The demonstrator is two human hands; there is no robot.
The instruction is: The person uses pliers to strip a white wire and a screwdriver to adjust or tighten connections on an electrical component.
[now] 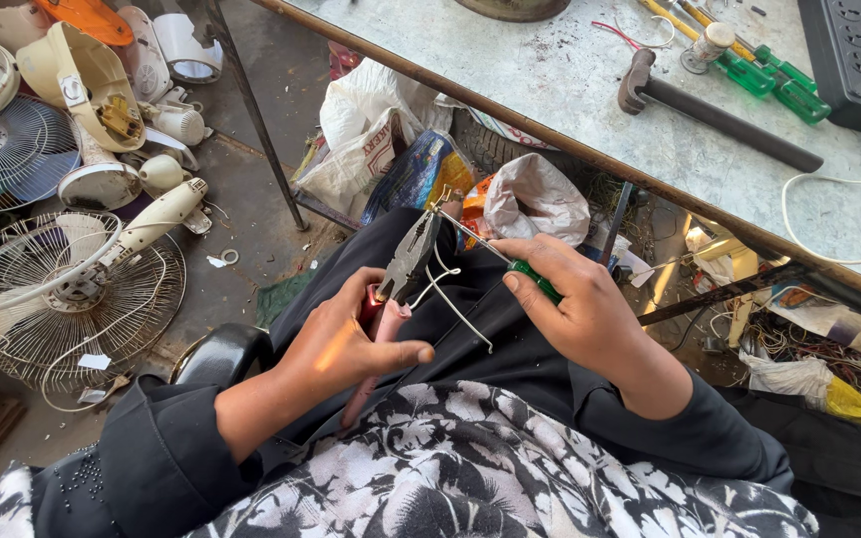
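Mid-job: left hand (336, 344) grip clamped on pliers (406, 261) that pinch a bent white wire (447, 299) over the lap, below the table (590, 90) edge, right hand (575, 304) grip closed on a green screwdriver (535, 281) touching it; wire looks still unstraightened, unfinished.

dark sleeves with tiny beads, black-and-white floral cloth over dark trousers
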